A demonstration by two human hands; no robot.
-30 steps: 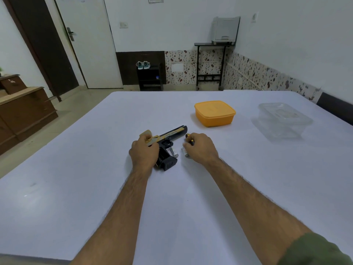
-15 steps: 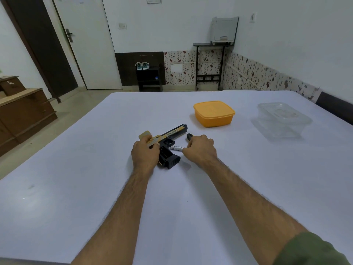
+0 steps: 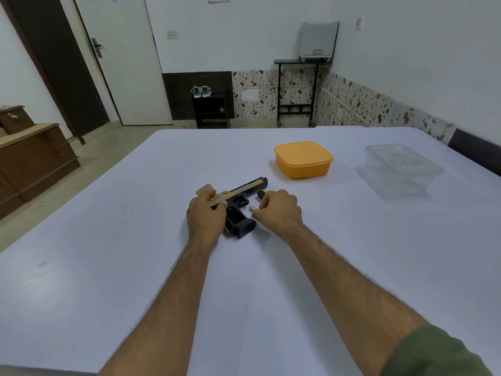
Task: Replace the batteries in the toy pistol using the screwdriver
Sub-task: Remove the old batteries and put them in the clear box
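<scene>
A black and gold toy pistol (image 3: 244, 198) lies on its side on the white table (image 3: 135, 240), barrel pointing far right, grip toward me with its battery bay open. My left hand (image 3: 206, 217) grips the rear of the slide. My right hand (image 3: 279, 210) pinches a small white battery (image 3: 253, 207) just right of the grip. The black and yellow end of the screwdriver (image 3: 261, 194) pokes out beyond my right fingers; the rest is hidden under the hand.
An orange lidded box (image 3: 303, 160) stands beyond the pistol. A clear plastic container (image 3: 401, 169) sits at the far right. A wooden cabinet (image 3: 32, 161) is left of the table, and a door, shoe rack and small stand are at the back wall.
My right hand has shifted slightly toward the pistol grip with the battery pinched in its fingers. My left hand keeps its hold on the pistol, which has barely moved.
</scene>
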